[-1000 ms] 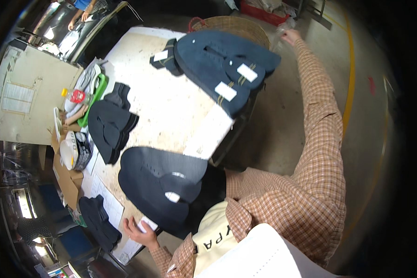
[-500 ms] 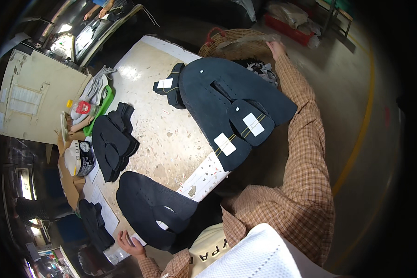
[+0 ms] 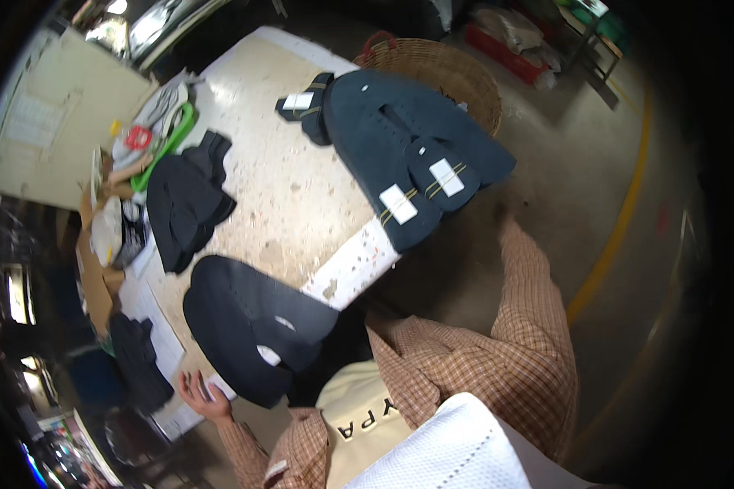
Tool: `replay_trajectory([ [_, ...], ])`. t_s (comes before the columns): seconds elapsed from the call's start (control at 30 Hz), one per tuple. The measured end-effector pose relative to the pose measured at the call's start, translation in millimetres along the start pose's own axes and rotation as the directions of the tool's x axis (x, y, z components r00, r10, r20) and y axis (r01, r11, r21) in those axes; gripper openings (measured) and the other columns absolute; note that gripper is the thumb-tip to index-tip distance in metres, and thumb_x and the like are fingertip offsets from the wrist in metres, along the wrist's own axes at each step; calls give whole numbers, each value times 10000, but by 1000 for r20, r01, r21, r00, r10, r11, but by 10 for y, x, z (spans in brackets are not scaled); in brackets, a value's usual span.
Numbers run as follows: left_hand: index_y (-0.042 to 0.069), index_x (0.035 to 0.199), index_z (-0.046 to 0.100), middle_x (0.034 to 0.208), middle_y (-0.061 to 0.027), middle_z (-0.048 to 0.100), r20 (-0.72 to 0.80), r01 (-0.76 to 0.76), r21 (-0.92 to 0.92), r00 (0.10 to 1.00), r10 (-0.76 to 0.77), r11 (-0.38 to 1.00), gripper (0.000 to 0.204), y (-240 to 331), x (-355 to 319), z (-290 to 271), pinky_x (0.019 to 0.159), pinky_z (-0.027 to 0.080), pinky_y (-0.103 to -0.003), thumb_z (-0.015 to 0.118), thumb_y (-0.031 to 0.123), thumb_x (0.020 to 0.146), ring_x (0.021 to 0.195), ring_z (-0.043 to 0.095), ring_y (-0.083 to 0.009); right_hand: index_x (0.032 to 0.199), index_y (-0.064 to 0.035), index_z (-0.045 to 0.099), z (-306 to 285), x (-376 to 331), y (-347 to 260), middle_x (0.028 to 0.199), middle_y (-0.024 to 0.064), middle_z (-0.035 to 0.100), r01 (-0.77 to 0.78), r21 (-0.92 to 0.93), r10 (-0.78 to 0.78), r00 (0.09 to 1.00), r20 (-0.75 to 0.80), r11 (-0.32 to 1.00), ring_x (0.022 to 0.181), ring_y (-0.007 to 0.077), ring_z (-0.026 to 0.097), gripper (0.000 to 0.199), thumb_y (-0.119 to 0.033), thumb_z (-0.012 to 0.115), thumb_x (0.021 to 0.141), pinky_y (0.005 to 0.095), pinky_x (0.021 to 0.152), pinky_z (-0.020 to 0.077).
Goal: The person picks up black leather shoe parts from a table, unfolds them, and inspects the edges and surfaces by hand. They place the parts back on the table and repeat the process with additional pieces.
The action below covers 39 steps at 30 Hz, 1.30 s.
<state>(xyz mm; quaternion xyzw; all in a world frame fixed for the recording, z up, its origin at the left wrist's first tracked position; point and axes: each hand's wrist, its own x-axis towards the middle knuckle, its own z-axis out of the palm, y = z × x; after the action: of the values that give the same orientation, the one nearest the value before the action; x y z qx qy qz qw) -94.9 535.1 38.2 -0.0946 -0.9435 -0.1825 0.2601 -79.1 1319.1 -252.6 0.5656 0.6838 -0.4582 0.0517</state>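
Observation:
My left hand (image 3: 201,397) is at the table's near left edge, fingers apart. It is beside a small white card or label (image 3: 222,387), and whether it touches the card is unclear. Next to it lies a stack of curved black cut sheets (image 3: 253,318) with slots. My right hand (image 3: 510,218) hangs past the table's right side, smeared by motion, its fingers not readable. Nearest to it is a large dark blue-grey stack of cut pieces (image 3: 400,106) overhanging the table edge. Smaller bundles (image 3: 440,175) on it have yellowish bands and white labels.
A wicker basket (image 3: 473,72) stands on the floor beyond the table (image 3: 277,196). More black cut pieces (image 3: 187,204), a green tray (image 3: 179,134), a bottle (image 3: 136,137) and a cardboard box (image 3: 94,277) line the left side. A red crate (image 3: 506,53) sits farther back.
My right hand has left the basket's rim, where it was at a clear plastic sheet, and swung back toward me. The whole view has shifted. My left hand keeps its place by the card.

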Motion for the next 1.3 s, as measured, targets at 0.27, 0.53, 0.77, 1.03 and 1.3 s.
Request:
replay_trajectory([
  [0.27, 25, 1101, 621, 1286, -221, 469, -34, -71, -2, 997, 71, 997, 393, -82, -4, -36, 963, 409, -420, 603, 200, 749, 1142, 493, -377, 1249, -53, 550, 1225, -2316, 1568, 1284, 106, 544, -227, -227, 317, 770, 554, 947, 1207, 231, 480, 369, -259, 511, 946, 322, 1015, 380],
  [0.53, 111, 1223, 539, 1261, -185, 484, -316, -379, -187, 897, 310, 906, 524, -240, -923, 221, 906, 429, -450, 660, 185, 719, 1099, 507, -342, 1369, 41, 342, 2632, -3229, 988, 1424, 206, 335, 584, -43, -416, 625, 661, 810, 1310, 341, 309, 818, -567, 521, 851, 343, 1083, 254],
  [0.77, 88, 1309, 468, 1276, -183, 486, 844, 962, -273, 252, -474, 24, 489, -1364, -3140, 1551, 987, 387, -395, 448, 386, 923, 1167, 491, -318, 1308, -98, 496, 1518, -4696, -1040, 1097, 170, 635, 899, 230, -87, -213, 973, 373, 998, 259, 613, 423, -245, 555, 916, 339, 901, 458],
  [1.03, 26, 1379, 367, 1349, -120, 462, 997, 951, -47, 28, -66, -307, 566, -868, -1856, 724, 996, 391, -322, 441, 396, 958, 1182, 494, -210, 1247, 27, 520, 1143, -5268, -3117, 1131, 138, 615, 886, 339, -360, -218, 907, 316, 1112, 222, 555, 437, -233, 538, 896, 336, 978, 392],
  [1.3, -10, 1202, 460, 1027, -124, 599, 769, 765, -559, 623, -145, 320, 377, 336, -406, -313, 775, 493, -251, 621, 105, 882, 846, 604, -97, 1299, -162, 510, 2332, -4825, -3161, 1118, 194, 551, 914, -369, -672, 168, 722, -167, 1010, 344, 595, 658, -397, 752, 734, 396, 859, 501],
])
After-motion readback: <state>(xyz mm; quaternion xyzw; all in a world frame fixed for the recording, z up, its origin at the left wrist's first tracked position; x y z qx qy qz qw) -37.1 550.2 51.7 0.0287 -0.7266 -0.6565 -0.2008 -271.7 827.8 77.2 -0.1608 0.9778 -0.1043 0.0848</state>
